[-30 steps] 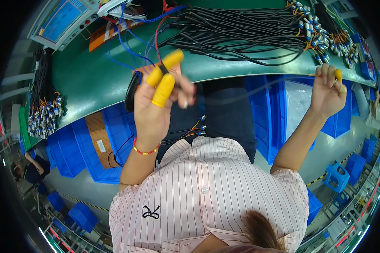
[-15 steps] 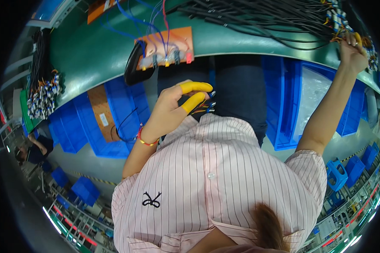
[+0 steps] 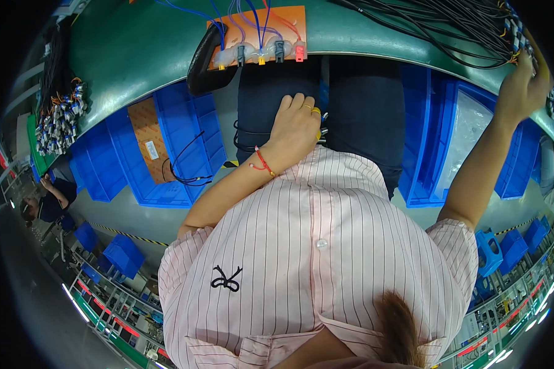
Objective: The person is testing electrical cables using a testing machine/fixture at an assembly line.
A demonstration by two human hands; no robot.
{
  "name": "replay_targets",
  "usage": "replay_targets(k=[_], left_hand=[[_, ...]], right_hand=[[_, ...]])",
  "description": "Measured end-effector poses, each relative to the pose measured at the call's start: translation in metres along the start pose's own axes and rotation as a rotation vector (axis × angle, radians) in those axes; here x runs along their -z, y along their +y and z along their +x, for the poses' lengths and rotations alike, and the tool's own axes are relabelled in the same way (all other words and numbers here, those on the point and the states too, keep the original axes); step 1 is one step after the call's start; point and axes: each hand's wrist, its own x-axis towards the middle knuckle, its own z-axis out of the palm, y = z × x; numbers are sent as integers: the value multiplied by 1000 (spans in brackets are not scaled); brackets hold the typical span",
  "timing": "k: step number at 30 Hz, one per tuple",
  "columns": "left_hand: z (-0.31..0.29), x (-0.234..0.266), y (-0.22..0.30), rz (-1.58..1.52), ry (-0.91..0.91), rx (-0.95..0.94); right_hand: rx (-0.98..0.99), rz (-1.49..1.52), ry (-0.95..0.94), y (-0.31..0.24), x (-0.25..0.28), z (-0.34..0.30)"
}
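Note:
My left hand is over my lap, back upward and fingers curled closed around black cables. Small metal connectors poke out beside the fingers. Yellow finger covers show only in part there. Far to the right, my right hand reaches to the connector ends of a large bundle of black cables on the green table. Motion smears its fingers, so what they grip cannot be made out. White and blue connectors with orange wires lie against that hand.
At the table's front edge sits an orange board with coloured sockets and blue wires, next to a black curved object. Another cable bundle hangs at the left. Blue bins stand below. A person is at far left.
My left hand has turned back-up and moved right and slightly up, curling over the connectors. My right hand has shifted slightly along the bundle's ends. The view has shifted a little.

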Motion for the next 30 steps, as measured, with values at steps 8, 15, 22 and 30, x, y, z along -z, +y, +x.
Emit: replay_targets(k=[8,15,22,30], left_hand=[[-9,46,-1,-1211,-142,306],[-23,87,-4,-1239,-139,270],[-42,86,-33,-1162,207,331],[-36,67,-34,-2037,457,210]], right_hand=[[-205,736,-949,-159,20,-116],[-1192,1109,-777,-127,28,-123],[-1216,1690,53,-20,75,-56],[-1317,1746,116,2,92,-70]])
